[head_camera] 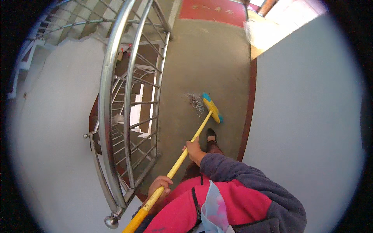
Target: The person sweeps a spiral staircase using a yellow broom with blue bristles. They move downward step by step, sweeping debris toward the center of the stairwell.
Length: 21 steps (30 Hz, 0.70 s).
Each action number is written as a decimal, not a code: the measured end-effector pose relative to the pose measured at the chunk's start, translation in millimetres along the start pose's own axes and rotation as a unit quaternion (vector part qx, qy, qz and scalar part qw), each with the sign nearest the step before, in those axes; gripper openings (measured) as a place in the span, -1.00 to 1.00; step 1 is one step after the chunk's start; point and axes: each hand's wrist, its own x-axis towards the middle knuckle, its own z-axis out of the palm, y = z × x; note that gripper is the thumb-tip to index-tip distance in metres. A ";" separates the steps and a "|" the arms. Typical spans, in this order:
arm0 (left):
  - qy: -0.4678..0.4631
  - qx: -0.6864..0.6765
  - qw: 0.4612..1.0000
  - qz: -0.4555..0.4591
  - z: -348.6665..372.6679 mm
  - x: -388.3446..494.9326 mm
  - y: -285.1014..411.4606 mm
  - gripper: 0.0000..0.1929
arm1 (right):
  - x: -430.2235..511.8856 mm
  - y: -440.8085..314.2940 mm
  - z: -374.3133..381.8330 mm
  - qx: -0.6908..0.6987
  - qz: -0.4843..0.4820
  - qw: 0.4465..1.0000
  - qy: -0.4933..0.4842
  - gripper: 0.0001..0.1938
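Observation:
A broom with a yellow handle [178, 166], a yellow head [213, 108] and blue bristles slants up from the bottom of the view. My left hand [159, 188] is closed around the upper part of the handle, near its darker yellow grip. Farther down the handle, my right hand [194, 149] is wrapped around it. The broom head rests on the grey-brown floor [201, 64]. Just left of the bristles lies a small pile of debris [196, 102] with pale and dark bits.
A stainless steel railing [105, 96] runs along the left, with a stairwell beyond. To the right stands a pale wall [303, 102] with a dark red baseboard [251, 96]. A red mat [212, 11] lies at the far end. My shoe [211, 134] is below the broom head.

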 end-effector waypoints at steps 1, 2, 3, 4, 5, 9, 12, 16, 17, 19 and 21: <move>0.013 0.002 1.000 0.015 3.2 6.6 -3.1 -0.88 | 4.0 -11.5 0.4 -0.004 -0.009 1.000 -0.009 -0.46; 0.015 0.003 0.999 0.038 9.8 18.3 -6.6 -0.87 | 12.1 -27.3 -1.3 -0.002 -0.017 1.000 -0.018 -0.47; 0.013 0.016 0.998 0.058 17.6 35.6 -13.9 -0.85 | 24.5 -44.1 -5.5 -0.054 -0.081 0.995 -0.011 -0.55; 0.001 0.032 0.996 0.085 26.7 58.1 -23.3 -0.84 | 41.0 -66.1 -15.2 -0.042 -0.053 0.997 -0.020 -0.62; -0.013 0.030 0.994 0.101 37.2 81.3 -32.8 -0.86 | 63.0 -90.9 -20.8 -0.117 -0.139 0.983 -0.001 -0.63; -0.039 -0.018 0.989 0.138 92.1 184.3 -72.1 -0.79 | 152.1 -189.3 -65.0 -0.136 -0.144 0.979 0.038 -0.55; 0.015 -0.152 0.988 0.036 119.8 230.4 -93.1 -0.81 | 220.5 -226.0 -94.0 -0.196 -0.075 0.973 0.096 -0.77; 0.046 -0.026 0.996 0.075 85.1 192.7 -98.6 -0.83 | 261.8 -143.6 -102.7 -0.233 -0.084 0.967 -0.064 -0.70; 0.064 0.009 0.997 0.042 71.3 161.6 -92.0 -0.82 | 255.3 -109.8 -99.4 -0.346 -0.121 0.922 -0.127 -0.72; 0.059 -0.019 0.998 0.007 43.7 94.2 -75.2 -0.81 | 214.5 -28.6 -83.1 -0.379 -0.151 0.890 -0.203 -0.74; 0.097 0.036 0.995 -0.010 30.1 30.2 -55.7 -0.86 | 152.2 32.8 -59.2 -0.382 -0.141 0.878 -0.252 -0.71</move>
